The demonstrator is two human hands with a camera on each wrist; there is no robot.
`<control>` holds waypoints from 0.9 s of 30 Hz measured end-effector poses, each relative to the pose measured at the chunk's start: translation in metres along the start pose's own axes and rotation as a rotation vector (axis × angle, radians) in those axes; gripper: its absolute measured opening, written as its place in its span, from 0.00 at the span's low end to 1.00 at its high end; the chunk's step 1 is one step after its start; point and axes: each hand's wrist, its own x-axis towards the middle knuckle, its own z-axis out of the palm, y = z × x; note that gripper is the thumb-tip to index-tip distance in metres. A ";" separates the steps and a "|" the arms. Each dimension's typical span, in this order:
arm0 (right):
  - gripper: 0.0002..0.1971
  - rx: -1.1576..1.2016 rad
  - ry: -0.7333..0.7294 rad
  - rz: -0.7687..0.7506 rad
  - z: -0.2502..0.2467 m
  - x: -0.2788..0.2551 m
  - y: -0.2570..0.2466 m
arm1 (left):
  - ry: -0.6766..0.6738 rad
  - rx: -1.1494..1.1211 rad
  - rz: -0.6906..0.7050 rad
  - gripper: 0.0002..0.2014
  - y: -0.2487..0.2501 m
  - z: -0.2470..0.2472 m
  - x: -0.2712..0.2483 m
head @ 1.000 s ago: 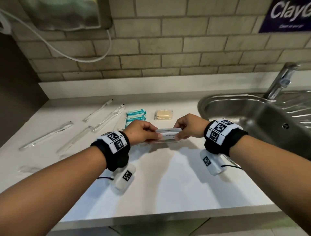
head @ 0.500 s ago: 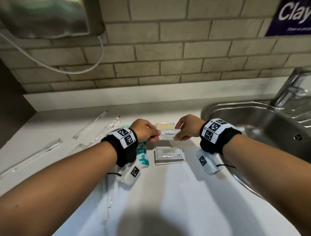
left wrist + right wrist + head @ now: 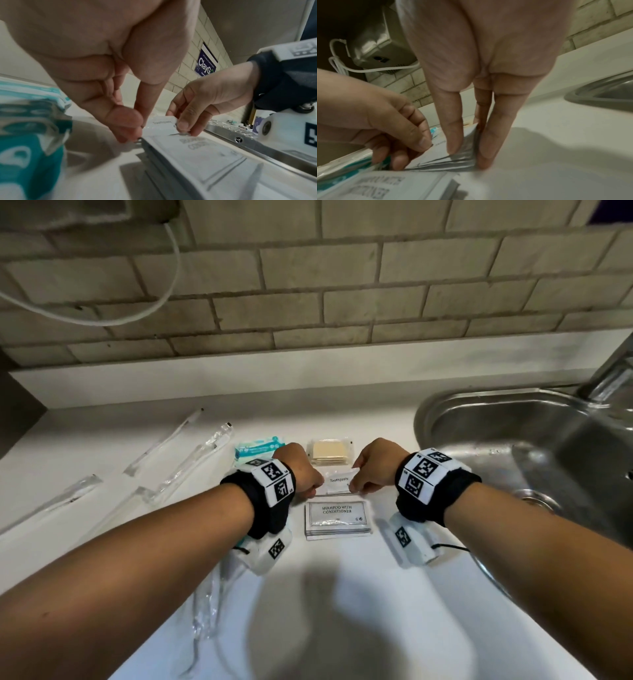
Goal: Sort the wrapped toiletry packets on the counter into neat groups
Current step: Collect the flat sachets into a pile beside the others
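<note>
Toothpaste packets [image 3: 339, 481] lengthwise between hands, seemingly

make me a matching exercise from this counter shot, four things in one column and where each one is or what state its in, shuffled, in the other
Things
1. toothpaste packets
2. shampoo with conditioner sachets
3. teal-printed packets
4. yellow soap bars

Place or state
A. lying stacked, untouched, nearest the person in the middle row
B. in clear wrap by the backsplash, beyond the held stack
C. pinched at both ends by the left hand and right hand
D. partly hidden behind the left hand

Pairs: 1-C, 2-A, 3-D, 4-B
</note>
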 end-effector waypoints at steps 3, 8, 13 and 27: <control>0.16 -0.047 0.032 -0.004 0.003 0.001 -0.001 | 0.011 0.074 0.012 0.10 0.002 0.000 0.006; 0.17 -0.035 0.046 0.032 0.001 0.006 -0.001 | 0.053 0.245 0.009 0.15 0.007 -0.003 0.006; 0.15 -0.057 0.050 0.035 0.001 0.007 0.001 | 0.040 0.296 0.017 0.12 0.008 -0.003 0.007; 0.12 -0.263 0.076 0.003 -0.015 -0.022 -0.013 | -0.083 0.037 0.086 0.11 0.000 -0.038 -0.008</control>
